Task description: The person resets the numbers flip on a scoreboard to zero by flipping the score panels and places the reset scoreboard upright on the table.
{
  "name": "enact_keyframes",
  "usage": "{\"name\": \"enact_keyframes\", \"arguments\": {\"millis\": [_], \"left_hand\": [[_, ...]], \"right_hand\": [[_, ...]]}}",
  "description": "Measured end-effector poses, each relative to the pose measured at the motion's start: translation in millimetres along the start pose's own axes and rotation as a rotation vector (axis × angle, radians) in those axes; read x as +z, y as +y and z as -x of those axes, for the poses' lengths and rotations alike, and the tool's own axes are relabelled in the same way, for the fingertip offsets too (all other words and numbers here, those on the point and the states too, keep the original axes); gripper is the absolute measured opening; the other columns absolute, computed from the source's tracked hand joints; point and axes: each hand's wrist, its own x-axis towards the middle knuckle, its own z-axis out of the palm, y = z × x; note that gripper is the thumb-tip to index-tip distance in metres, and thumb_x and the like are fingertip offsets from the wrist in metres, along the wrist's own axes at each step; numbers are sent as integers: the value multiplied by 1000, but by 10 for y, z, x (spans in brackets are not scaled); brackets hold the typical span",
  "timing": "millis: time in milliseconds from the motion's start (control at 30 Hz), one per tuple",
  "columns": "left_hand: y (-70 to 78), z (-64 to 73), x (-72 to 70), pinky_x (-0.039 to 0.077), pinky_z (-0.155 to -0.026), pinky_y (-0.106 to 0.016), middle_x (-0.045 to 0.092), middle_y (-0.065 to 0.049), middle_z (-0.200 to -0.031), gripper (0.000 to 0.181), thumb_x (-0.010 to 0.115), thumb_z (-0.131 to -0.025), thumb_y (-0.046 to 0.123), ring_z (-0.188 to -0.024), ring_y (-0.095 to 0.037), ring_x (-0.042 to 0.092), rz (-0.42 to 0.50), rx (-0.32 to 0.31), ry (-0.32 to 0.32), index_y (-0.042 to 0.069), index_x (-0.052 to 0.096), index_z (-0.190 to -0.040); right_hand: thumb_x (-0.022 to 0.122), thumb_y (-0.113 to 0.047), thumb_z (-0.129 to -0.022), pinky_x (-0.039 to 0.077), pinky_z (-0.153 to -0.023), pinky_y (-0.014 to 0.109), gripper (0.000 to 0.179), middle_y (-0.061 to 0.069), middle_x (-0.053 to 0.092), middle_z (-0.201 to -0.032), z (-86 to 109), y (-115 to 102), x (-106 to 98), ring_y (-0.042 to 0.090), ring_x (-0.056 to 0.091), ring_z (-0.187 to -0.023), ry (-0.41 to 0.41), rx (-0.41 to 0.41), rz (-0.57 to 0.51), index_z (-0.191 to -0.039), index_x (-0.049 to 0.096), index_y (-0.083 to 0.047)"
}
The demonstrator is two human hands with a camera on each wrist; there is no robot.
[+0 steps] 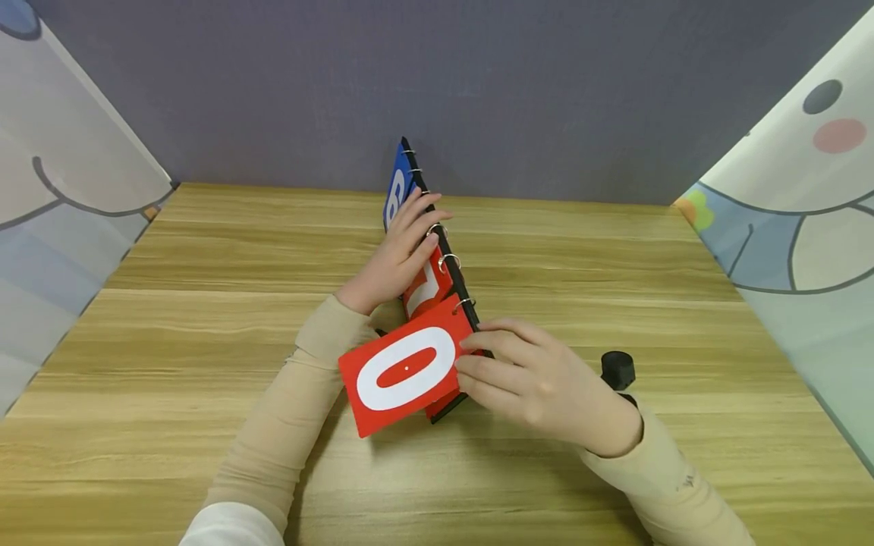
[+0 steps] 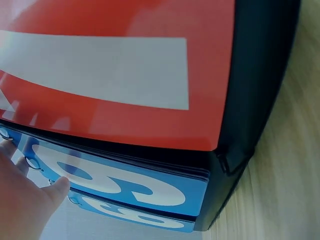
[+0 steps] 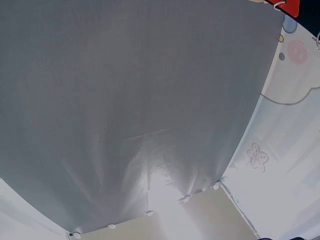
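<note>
"What did you have before you?"

"I had a yellow-brown wood-grain table point(image 1: 205, 326)."

"And what was on it?"

"My flip scoreboard point(image 1: 459, 282) stood there, angled away from me, red cards point(image 1: 406, 368) nearer, blue cards point(image 1: 401, 161) farther off."

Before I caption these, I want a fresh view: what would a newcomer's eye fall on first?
Probably the tilted red card with its big white 0, near the middle of the head view, the right hand touching it. Next, the black ringed stand it is attached to, with the left hand across its top edge and a blue card at its far end.
</note>
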Motion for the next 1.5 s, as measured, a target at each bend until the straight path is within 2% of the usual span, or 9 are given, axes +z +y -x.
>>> {"name": "enact_keyframes", "arguments": {"millis": [200,367,667,800,900,1033,1133,1333,1500], "left_hand": [[-14,7,2,2,-117,-45,27,-12,-152,36,34,-104,23,-147,-24,0,1,-9,0,7,50,-132],[-4,1,-3,2,-118,-43,26,-10,-153,39,32,-104,28,-147,-22,-2,-3,-13,-12,9,49,-133],[8,7,4,1,-117,-46,26,-14,-152,44,29,-104,33,-147,-25,-2,4,-16,-13,7,48,-134],[10,14,12,1,-117,-47,27,-15,-152,48,27,-104,37,-147,-26,-1,7,-17,-7,6,48,-134],[10,17,13,2,-117,-47,27,-14,-152,51,25,-104,41,-147,-26,0,5,-11,1,6,49,-133],[9,11,5,2,-117,-48,28,-14,-151,56,23,-102,46,-147,-27,1,8,-2,7,7,49,-133],[21,7,-6,2,-117,-48,28,-15,-152,60,22,-101,49,-147,-27,2,10,-2,3,6,49,-133],[108,0,-71,3,-117,-50,21,-11,-156,46,35,-103,33,-147,-26,-1,7,-47,-24,8,42,-142],[297,110,-125,6,-115,-53,15,-16,-157,42,49,-99,17,-145,-34,2,-84,-9,50,7,45,-139]], "right_hand": [[53,-17,-97,46,-94,37,20,-1,67,-89,3,-31,-2,21,62,-98,-122,104,-52,-81,65,-12],[65,-23,-88,44,-95,38,14,-1,66,-86,5,-21,31,21,62,-97,-125,133,-100,-79,66,-13],[56,-32,-96,42,-94,32,28,4,63,-94,91,238,117,20,57,-95,110,232,-548,-89,66,-6],[55,-28,-97,44,-91,26,29,9,66,-92,187,457,209,18,59,-94,232,411,-723,-91,68,-2],[55,-14,-97,46,-90,24,20,3,68,-92,249,598,288,14,61,-94,268,647,-891,-89,68,-1],[53,-9,-96,45,-92,27,20,-8,67,-91,269,754,383,12,61,-95,258,1042,-1042,-87,70,-12],[52,-16,-98,44,-96,31,19,-8,66,-90,270,857,478,13,60,-96,194,1230,-1088,-88,68,-17],[49,-14,-98,42,-101,39,19,-7,66,-93,287,961,686,13,61,-97,65,1273,-1221,-101,64,-2],[49,-11,-97,40,-103,46,28,10,64,-108,287,976,794,17,60,-104,-15,1251,-1274,-115,56,9]]}}
